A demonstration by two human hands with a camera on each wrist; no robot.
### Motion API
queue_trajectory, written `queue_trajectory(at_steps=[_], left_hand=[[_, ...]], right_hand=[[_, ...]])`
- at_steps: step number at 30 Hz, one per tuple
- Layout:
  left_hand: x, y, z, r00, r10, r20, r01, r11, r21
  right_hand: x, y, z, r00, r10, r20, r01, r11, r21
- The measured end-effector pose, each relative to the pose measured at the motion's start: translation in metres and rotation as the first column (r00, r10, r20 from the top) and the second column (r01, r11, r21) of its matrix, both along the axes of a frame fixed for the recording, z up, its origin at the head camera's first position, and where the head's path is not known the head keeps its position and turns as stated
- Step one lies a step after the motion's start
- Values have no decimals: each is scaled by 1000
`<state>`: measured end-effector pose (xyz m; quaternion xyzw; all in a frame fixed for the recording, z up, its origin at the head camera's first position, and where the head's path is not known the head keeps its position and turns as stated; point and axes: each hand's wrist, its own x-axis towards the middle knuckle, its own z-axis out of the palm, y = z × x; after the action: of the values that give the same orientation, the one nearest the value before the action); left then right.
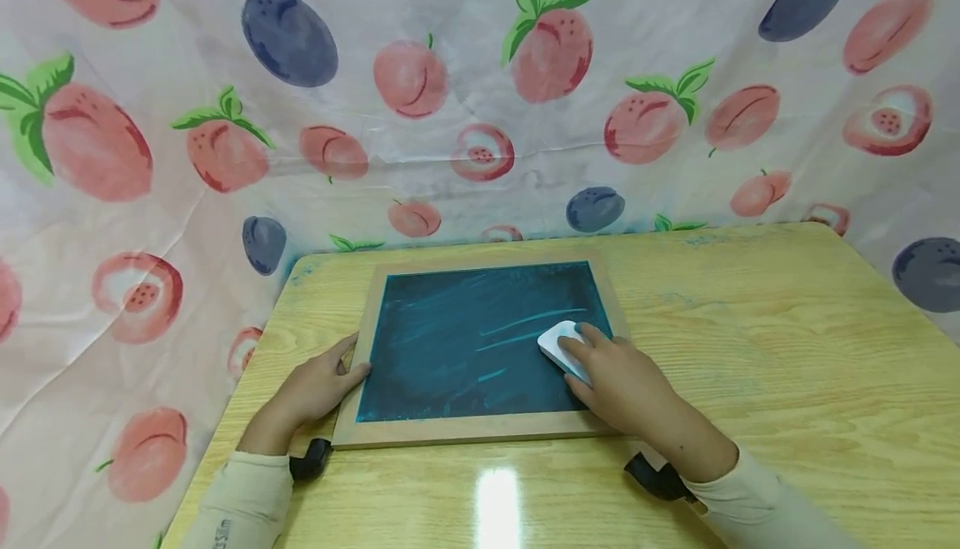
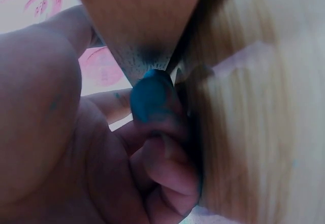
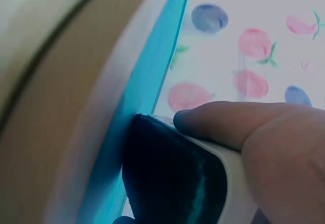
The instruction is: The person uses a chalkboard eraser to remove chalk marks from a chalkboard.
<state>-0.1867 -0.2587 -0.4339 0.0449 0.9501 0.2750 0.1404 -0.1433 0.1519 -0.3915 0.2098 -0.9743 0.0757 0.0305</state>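
Note:
A chalkboard [image 1: 442,324] with a light wooden frame [image 1: 480,427] lies on the table. At its left edge my left hand [image 1: 315,389] grips the frame, thumb over the top. The left wrist view shows curled fingers against the frame's side [image 2: 139,18], one fingertip [image 2: 152,102] coated in blue-green chalk. My right hand [image 1: 630,386] holds a white chalkboard eraser [image 1: 553,339] on the right part of the board. Its dark felt side [image 3: 172,173] shows close against the board in the right wrist view. Light blue chalk streaks [image 1: 525,326] run left of the eraser; fainter smears cover the rest.
The wood-grain table [image 1: 787,349] extends to the right of the board, with faint blue chalk smudges near its back edge. Behind it hangs a white cloth [image 1: 525,132] printed with peaches. Black straps [image 1: 309,459] sit at both wrists.

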Motion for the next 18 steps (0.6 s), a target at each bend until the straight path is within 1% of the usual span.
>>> queue_trajectory(at_steps=[2, 4, 9, 12, 18], left_hand=[[1, 0, 0, 1000, 5, -1, -5, 1000, -8], [2, 1, 0, 1000, 7, -4, -7, 1000, -14], [1, 3, 0, 1000, -9, -19, 9, 1000, -8], [0, 4, 0, 1000, -13, -23, 13, 1000, -15], [2, 2, 1, 1000, -3, -19, 3, 999, -33]], right_hand=[[4, -7, -2, 1000, 22, -16, -22, 1000, 12], [8, -16, -3, 999, 39, -15, -39, 999, 11], [18, -41, -5, 998, 46, 48, -46, 999, 5], [24, -54, -5, 996, 64, 66, -64, 998, -5], [32, -75, -8, 985, 166, 51, -164, 986, -33]])
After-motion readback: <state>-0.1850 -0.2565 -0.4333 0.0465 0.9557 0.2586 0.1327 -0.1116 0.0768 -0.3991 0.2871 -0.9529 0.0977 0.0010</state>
